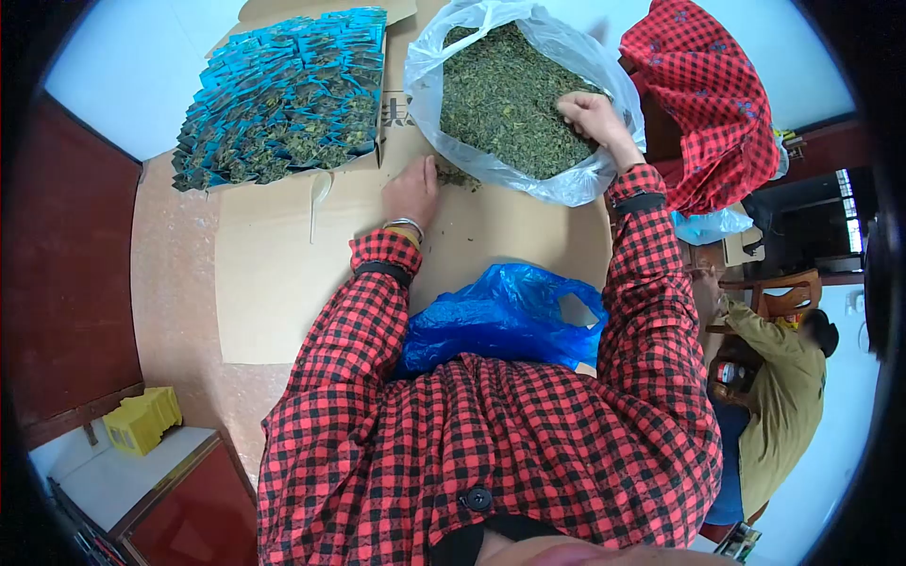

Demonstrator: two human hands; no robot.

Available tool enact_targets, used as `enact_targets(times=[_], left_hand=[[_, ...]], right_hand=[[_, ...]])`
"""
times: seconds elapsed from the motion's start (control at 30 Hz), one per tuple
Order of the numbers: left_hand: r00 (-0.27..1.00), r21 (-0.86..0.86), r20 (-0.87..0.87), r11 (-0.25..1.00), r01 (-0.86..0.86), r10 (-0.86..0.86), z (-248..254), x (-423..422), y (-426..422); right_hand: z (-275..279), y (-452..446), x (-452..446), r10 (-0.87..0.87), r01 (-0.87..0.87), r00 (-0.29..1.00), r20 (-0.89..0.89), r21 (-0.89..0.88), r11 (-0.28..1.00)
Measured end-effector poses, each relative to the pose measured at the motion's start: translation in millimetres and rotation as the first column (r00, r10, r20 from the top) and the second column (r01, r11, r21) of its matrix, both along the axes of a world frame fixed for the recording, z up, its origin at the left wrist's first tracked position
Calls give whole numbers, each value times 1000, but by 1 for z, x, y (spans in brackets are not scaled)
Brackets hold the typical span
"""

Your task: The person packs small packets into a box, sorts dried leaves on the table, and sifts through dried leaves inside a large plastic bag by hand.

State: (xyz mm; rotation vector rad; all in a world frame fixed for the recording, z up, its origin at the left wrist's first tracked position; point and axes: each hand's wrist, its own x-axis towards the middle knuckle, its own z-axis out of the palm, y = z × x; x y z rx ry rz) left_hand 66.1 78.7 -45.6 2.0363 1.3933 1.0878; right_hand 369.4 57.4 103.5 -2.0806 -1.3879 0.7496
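Dried green leaves [510, 99] fill a clear plastic bag [425, 90] with its mouth spread wide. Over the right part of the leaves is my right hand [590, 118], its fingers curled; whether they pinch any leaves is hidden. My left hand [411, 193] is closed on the cardboard just left of the bag, and what it may hold cannot be made out. Many blue packets [283, 104] with leaves at their openings stand packed in a box at the upper left. A clear plastic spoon [321, 196] lies below that box.
A blue plastic bag [500, 316] lies close to my body. Flat cardboard [269, 283] covers the work surface. A red checked cloth [708, 104] is at the upper right. Another person [783, 406] is by a wooden chair [788, 297] at the right. A yellow container [143, 420] stands lower left.
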Motion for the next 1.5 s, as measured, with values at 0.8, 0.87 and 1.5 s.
enact_targets(times=[0.8, 0.87, 1.5], left_hand=[[999, -16, -44, 1000, -3, 2, 1, 0, -2], [999, -1, -41, 1000, -13, 13, -2, 1, -1], [280, -575, 650, 216, 789, 706, 25, -49, -36]], right_hand=[[-4, -12, -14, 116, 236, 190, -975, 160, 958], [3, -13, -26, 109, 235, 192, -975, 154, 960], [-1, -16, -173, 544, -522, 832, -113, 177, 834]])
